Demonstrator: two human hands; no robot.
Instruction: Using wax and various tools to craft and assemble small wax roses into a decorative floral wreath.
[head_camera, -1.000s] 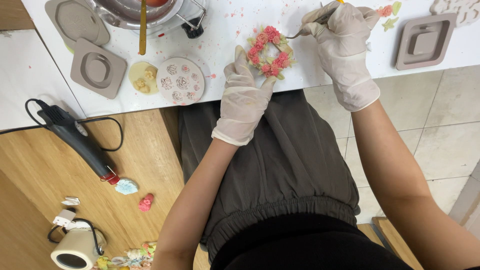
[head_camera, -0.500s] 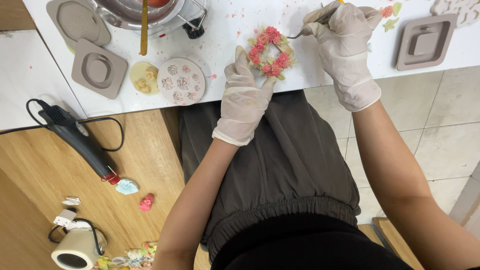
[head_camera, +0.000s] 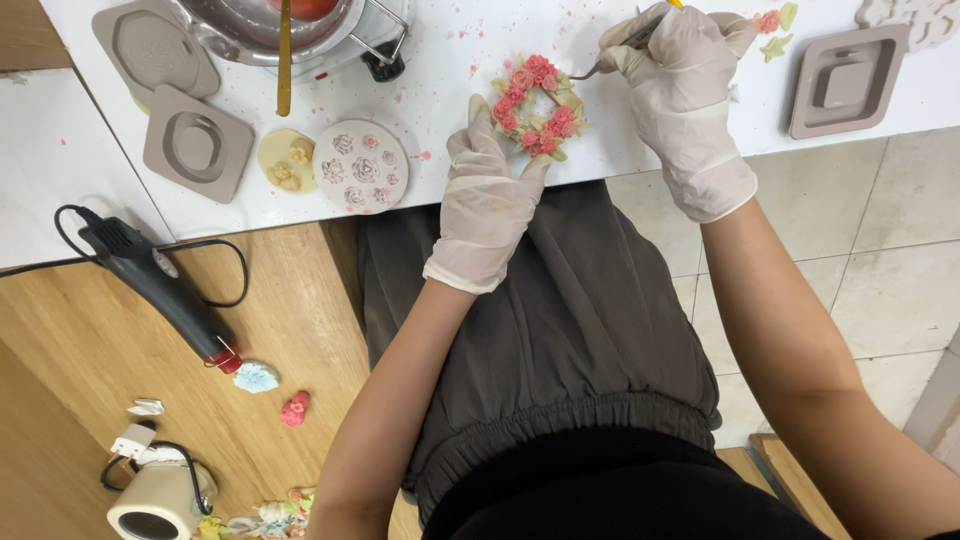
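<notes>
Careful: your left hand only steadies the flower wreath near the table edge, while your right hand, closed on a thin tool, could knock petals loose

Both hands, left hand and right hand, wear thin translucent white gloves, wrinkled, slightly glossy. Flower wreath: matt pink and pale-green, waxy-looking; tool in right hand thin, metallic. Table: smooth white, pink-speckled; moulds matt taupe, rubbery; bowl shiny metal; bench smooth light wood.
</notes>
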